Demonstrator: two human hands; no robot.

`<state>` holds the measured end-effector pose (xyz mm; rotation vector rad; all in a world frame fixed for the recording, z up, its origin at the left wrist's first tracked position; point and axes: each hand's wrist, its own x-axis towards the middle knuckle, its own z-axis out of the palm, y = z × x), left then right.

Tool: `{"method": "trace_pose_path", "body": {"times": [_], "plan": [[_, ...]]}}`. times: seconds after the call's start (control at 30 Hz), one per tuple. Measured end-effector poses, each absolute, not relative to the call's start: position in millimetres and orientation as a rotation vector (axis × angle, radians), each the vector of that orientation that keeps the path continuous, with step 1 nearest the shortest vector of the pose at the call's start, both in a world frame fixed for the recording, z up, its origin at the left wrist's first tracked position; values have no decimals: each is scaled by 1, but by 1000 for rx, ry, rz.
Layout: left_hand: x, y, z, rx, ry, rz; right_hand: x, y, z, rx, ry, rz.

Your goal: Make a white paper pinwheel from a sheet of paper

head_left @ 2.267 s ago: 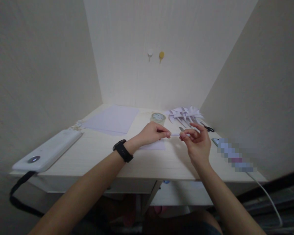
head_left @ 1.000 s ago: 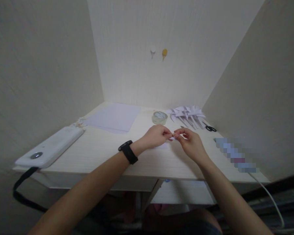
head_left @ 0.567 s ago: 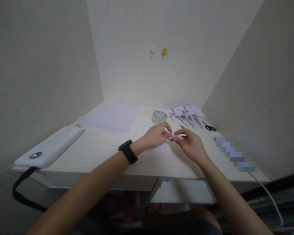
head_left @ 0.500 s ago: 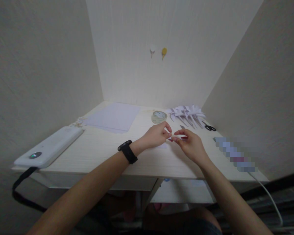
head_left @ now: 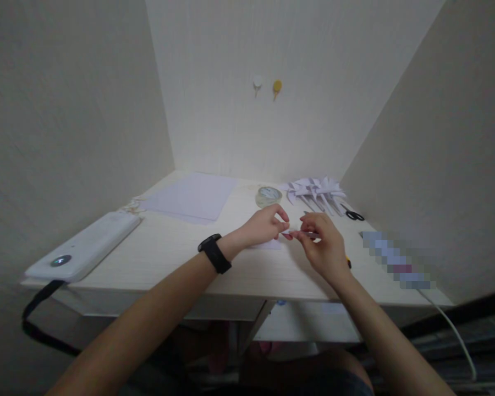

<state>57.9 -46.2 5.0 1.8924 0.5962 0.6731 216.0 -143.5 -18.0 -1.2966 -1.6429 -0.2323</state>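
Note:
My left hand [head_left: 263, 226], with a black band on its wrist, and my right hand [head_left: 324, 245] meet just above the pale wooden desk [head_left: 169, 256]. Between their fingertips they pinch a small folded piece of white paper [head_left: 291, 235]. A flat scrap of white paper [head_left: 268, 246] lies on the desk under my left hand. Most of the held piece is hidden by my fingers.
A roll of clear tape [head_left: 268, 196] stands behind my hands. Several folded white paper pieces [head_left: 317, 191] and black scissors [head_left: 352, 214] lie at the back right, white sheets [head_left: 192, 197] at the back left. A white device [head_left: 82, 247] rests at the left edge; walls close three sides.
My hands drew together from holding the paper strip stretched between them. My right hand has now turned its fingers down over the piece, and a small yellow object shows by its wrist.

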Motion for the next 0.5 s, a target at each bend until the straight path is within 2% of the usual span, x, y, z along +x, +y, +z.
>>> {"method": "trace_pose_path", "body": {"times": [0.3, 0.5], "plan": [[56, -50, 10, 1879, 627, 655, 224, -140, -24, -1234, -1763, -365], [52, -47, 8, 2216, 611, 750, 222, -140, -21, -1347, -1755, -350]]}}
